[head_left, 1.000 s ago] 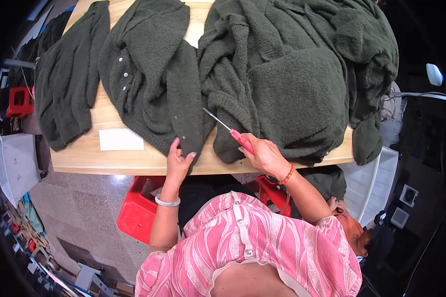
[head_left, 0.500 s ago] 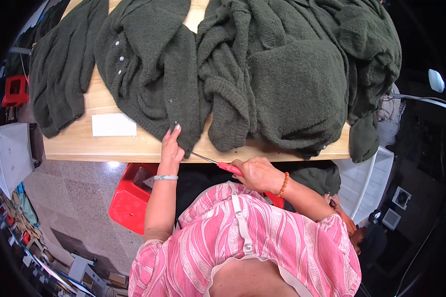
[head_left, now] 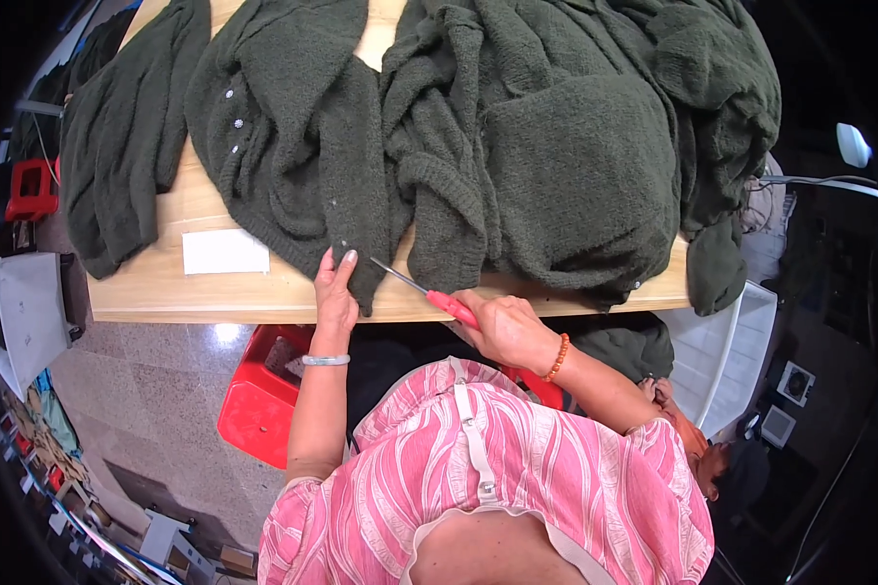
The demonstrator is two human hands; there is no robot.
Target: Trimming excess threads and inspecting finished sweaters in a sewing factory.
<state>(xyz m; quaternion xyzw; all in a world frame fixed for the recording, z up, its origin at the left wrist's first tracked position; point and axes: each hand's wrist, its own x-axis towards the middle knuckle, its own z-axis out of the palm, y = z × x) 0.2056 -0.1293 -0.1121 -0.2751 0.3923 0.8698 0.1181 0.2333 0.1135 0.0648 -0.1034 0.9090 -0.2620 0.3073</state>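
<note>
A dark green knitted cardigan point(head_left: 283, 146) with small pale buttons lies across the table in front of me. My left hand point(head_left: 336, 292) grips its lower edge beside a sleeve point(head_left: 366, 224), thumb and forefinger uppermost; the other fingers are partly hidden. In my right hand point(head_left: 505, 327) are red-handled scissors point(head_left: 449, 304), seen nearly edge-on. Their thin metal tip points up and left, over the gap just right of the sleeve end and apart from my left fingers. Whether the blades are parted cannot be told.
More dark green knitwear covers the wooden table point(head_left: 166, 307) left point(head_left: 132, 146) and right point(head_left: 585, 175). A white paper rectangle point(head_left: 224, 252) lies near the front edge. Below stand a red stool point(head_left: 254, 414) and a white bin point(head_left: 746, 341). Another person point(head_left: 698, 448) is at lower right.
The scissors' tip has moved up and away from the cuff by my left hand. My left hand stays on the cardigan, and the view has shifted slightly.
</note>
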